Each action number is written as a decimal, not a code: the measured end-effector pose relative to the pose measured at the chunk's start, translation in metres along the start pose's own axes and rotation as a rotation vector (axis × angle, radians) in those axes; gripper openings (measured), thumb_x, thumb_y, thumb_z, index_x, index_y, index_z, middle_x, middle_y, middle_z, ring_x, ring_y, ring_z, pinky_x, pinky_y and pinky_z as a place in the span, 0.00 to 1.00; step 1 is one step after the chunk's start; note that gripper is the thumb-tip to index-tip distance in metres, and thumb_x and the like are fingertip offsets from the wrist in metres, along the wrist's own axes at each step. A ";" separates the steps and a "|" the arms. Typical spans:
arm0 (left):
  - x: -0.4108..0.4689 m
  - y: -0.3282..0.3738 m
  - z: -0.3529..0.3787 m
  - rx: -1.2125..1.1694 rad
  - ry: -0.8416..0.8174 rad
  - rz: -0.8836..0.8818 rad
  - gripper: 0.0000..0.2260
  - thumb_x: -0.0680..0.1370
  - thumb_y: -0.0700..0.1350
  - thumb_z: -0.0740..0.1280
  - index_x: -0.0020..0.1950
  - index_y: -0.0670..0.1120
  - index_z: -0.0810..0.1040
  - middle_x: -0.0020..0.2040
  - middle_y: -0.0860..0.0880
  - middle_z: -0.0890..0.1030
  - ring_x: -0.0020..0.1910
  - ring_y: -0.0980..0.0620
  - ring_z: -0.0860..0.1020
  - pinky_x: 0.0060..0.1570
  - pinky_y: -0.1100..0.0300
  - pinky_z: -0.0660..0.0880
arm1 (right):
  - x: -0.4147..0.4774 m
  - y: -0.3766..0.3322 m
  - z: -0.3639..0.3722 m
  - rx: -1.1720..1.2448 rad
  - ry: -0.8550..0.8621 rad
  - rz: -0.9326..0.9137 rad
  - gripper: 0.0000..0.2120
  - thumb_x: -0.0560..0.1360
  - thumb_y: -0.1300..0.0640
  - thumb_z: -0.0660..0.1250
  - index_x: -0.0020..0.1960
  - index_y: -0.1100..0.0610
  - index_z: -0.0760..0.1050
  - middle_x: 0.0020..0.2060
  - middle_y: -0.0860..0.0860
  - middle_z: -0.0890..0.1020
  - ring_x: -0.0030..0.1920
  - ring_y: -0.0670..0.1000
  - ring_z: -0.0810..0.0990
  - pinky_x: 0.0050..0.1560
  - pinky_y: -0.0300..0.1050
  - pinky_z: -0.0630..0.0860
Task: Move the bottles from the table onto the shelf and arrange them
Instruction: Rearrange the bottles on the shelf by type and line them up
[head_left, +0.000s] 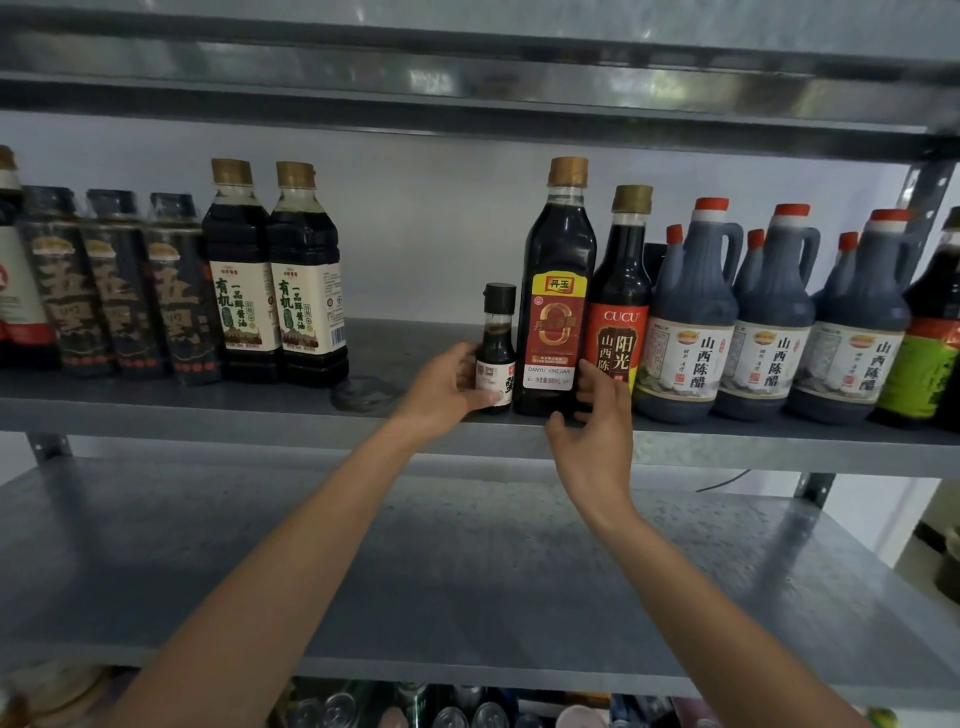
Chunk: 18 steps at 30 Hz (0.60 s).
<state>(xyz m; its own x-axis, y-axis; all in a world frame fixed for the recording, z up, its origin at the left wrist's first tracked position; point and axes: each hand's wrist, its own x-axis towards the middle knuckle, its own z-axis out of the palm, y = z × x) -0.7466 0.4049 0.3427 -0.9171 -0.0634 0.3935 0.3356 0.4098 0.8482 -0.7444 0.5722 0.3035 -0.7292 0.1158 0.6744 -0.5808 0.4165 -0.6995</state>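
Note:
A small dark bottle with a black cap stands on the grey metal shelf, and my left hand is wrapped around its lower part. Right beside it stands a tall Danyu vinegar bottle with a red and yellow label. My right hand is at the base of that tall bottle with the fingers spread, thumb at the front and fingertips at its right side. A CUCU vinegar bottle stands just behind my right hand.
Three handled vinegar jugs and a green-labelled bottle fill the shelf's right end. Two soy sauce bottles and several black-wrapped bottles stand at the left, with a gap between. A lower shelf board lies beneath my arms.

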 end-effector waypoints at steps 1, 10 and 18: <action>0.000 0.000 0.003 0.058 0.056 0.016 0.24 0.70 0.37 0.75 0.64 0.43 0.71 0.54 0.47 0.80 0.49 0.53 0.79 0.42 0.71 0.75 | 0.000 0.000 0.000 0.003 0.001 -0.002 0.28 0.72 0.67 0.68 0.70 0.56 0.65 0.63 0.52 0.69 0.59 0.51 0.74 0.60 0.50 0.75; -0.003 -0.002 -0.005 -0.029 -0.015 0.006 0.22 0.70 0.36 0.74 0.62 0.46 0.75 0.48 0.55 0.80 0.45 0.64 0.77 0.48 0.67 0.77 | -0.001 0.004 -0.002 0.009 -0.007 -0.015 0.29 0.71 0.68 0.68 0.70 0.55 0.65 0.62 0.52 0.69 0.58 0.49 0.73 0.60 0.46 0.75; -0.004 -0.006 -0.005 -0.082 -0.054 0.008 0.21 0.74 0.32 0.68 0.66 0.45 0.74 0.54 0.53 0.80 0.51 0.61 0.78 0.51 0.68 0.74 | -0.001 0.005 0.001 0.005 0.004 -0.028 0.30 0.71 0.68 0.68 0.70 0.56 0.65 0.63 0.54 0.69 0.59 0.51 0.74 0.60 0.47 0.75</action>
<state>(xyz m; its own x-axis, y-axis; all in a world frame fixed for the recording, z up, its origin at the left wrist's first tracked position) -0.7440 0.3979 0.3377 -0.9240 -0.0108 0.3823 0.3570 0.3342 0.8723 -0.7465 0.5735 0.2991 -0.7114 0.1077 0.6945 -0.6027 0.4147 -0.6817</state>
